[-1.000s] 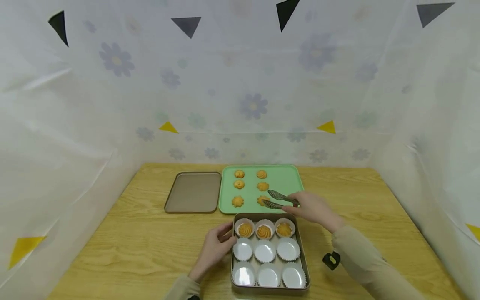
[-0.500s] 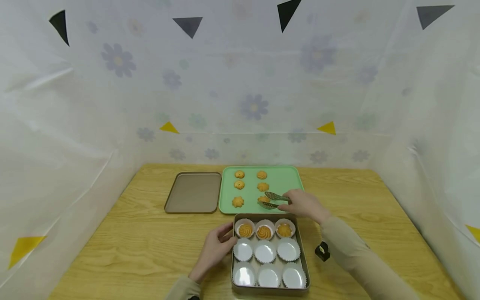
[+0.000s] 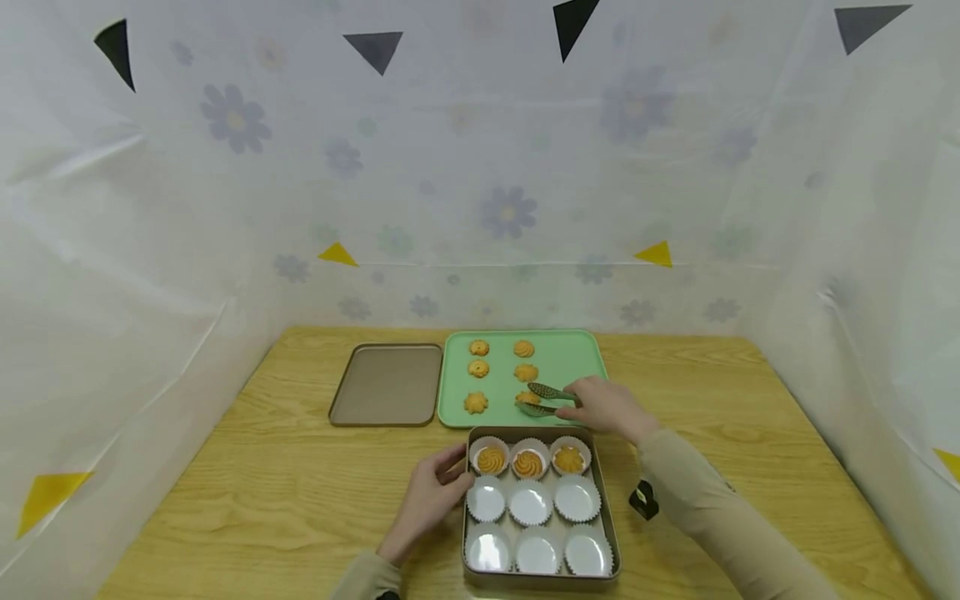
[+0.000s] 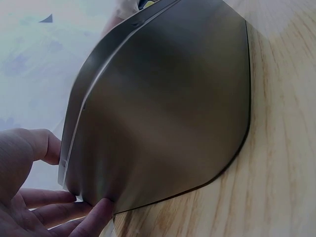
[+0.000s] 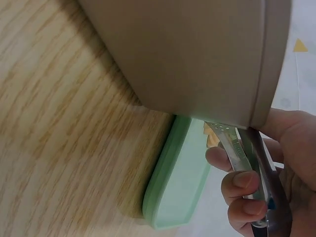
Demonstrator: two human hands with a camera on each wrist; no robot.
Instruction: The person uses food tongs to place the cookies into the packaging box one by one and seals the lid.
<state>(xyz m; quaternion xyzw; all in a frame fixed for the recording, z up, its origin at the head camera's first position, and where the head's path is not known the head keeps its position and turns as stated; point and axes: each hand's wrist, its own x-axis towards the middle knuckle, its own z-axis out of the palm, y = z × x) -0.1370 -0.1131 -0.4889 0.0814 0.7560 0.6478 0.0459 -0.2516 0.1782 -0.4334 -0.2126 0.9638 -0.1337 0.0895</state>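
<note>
My right hand (image 3: 611,408) holds metal tongs (image 3: 551,392) over the green tray (image 3: 572,360). The perforated tips lie on either side of the front right cookie (image 3: 527,398), partly covering it. In the right wrist view, fingers and thumb wrap round the tongs (image 5: 266,182). My left hand (image 3: 427,502) grips the left wall of a deep brown baking tin (image 3: 542,582), its thumb at the rim and fingers against the outside. Paper cups fill the tin in three rows. Each cup in the back row has a cookie, such as the swirled cookie (image 3: 491,459); the front cups (image 3: 530,502) are bare.
Several other cookies stand in two columns on the green tray, among them a flower-shaped cookie (image 3: 476,402). A flat brown tray (image 3: 390,385) lies to its left. Behind the wooden table (image 3: 300,500) hangs a pale flowered sheet (image 3: 450,167).
My right hand has moved slightly left and down with the tongs, bringing their tips around the front right cookie. The left hand and the tin stay where they were.
</note>
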